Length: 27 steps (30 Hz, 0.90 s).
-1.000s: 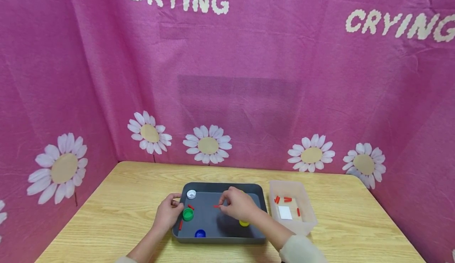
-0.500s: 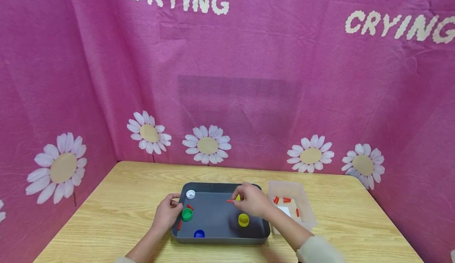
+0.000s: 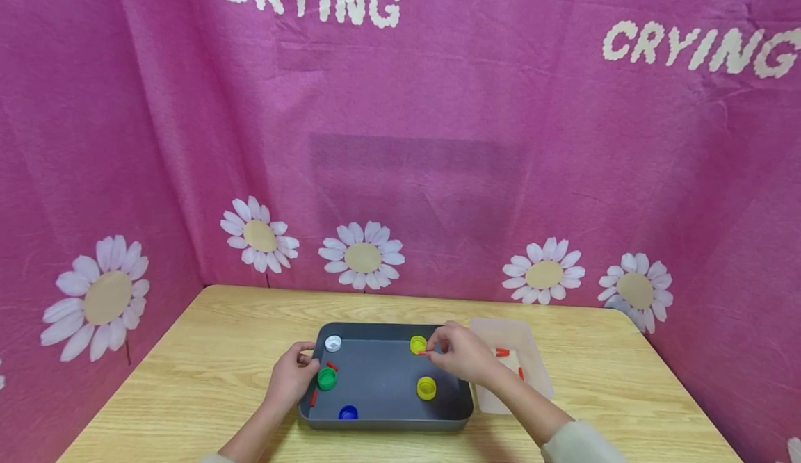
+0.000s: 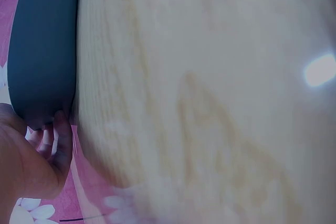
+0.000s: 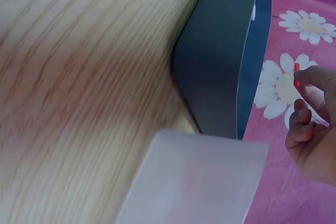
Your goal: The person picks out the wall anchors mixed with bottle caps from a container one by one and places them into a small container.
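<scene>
My right hand [image 3: 466,357] pinches a small red stick [image 5: 297,74] between thumb and forefinger, above the right part of a dark grey tray [image 3: 378,383]. In the head view the stick overlaps the near edge of the far yellow bottle cap [image 3: 417,344]. Another yellow cap [image 3: 427,388] sits nearer me. My left hand [image 3: 292,374] grips the tray's left wall, thumb by the rim and fingers outside. Close to it lie a green cap [image 3: 327,379], a white cap [image 3: 333,343] with something pale inside, and two red sticks, one behind [image 3: 332,366] and one in front [image 3: 313,398].
A blue cap [image 3: 348,413] sits by the tray's front wall. Right of the tray stands a translucent plastic bin [image 3: 541,372] with several red sticks, partly hidden by my right forearm. Both rest on a wooden table [image 3: 206,352] before a pink flowered curtain [image 3: 425,101].
My right hand has carried the red stick rightward from mid-tray to the far yellow cap, uncovering the near yellow cap. My left hand keeps its grip on the tray.
</scene>
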{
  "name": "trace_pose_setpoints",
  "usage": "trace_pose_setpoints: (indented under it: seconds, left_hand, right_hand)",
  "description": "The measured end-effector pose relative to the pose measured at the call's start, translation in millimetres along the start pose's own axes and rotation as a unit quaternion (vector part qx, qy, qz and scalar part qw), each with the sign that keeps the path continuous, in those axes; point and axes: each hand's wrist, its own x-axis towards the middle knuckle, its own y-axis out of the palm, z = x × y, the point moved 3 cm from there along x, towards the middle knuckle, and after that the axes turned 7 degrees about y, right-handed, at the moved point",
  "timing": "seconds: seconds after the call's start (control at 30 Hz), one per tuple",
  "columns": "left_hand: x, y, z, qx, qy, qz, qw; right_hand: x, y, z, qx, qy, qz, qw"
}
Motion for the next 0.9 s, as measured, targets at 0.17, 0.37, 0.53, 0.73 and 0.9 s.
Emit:
trace_pose_setpoints:
  seconds: [0.17, 0.37, 0.53, 0.73, 0.9]
  left_hand:
    - [0.4, 1.3, -0.7, -0.003, 0.000, 0.001, 1.0000]
    - [-0.1, 0.5, -0.2, -0.004, 0.007, 0.000, 1.0000]
    - [0.3, -0.1, 1.6, -0.004, 0.009, 0.001, 1.0000]
    - [0.3, 1.2, 1.3, -0.007, 0.009, 0.006, 0.9999]
    - [0.9, 0.8, 2.6, 0.000, 0.015, 0.000, 0.9999]
  right_hand:
    - [-3.3, -10.4, -7.6, 0.000, 0.013, -0.010, 1.000]
    - [-7.6, -22.2, -18.2, -0.005, 0.024, -0.027, 0.999]
    - [-10.4, -29.5, -27.9, -0.003, 0.023, -0.034, 0.999]
    - [-12.0, -39.8, -36.0, -0.008, 0.031, -0.044, 0.999]
    - [-14.6, -45.2, -41.6, -0.025, 0.029, -0.049, 0.998]
